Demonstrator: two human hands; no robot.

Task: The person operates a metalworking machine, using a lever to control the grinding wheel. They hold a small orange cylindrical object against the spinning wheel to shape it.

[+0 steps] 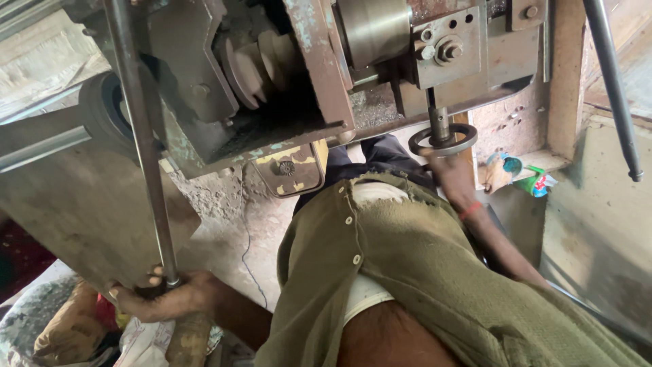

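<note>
Left hand has its fingers clamped on the rod; right hand holds the ring under the machine, fingers closed on it

1. The right hand is half hidden behind the metal ring.
2. The long rod runs past the top edge.
3. The machine is cut off above.

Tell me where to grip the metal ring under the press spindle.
Take the metal ring at its outer rim, from below on the near side: the spindle passes through its centre and the machine body sits above. The right hand is right beneath it.
</note>
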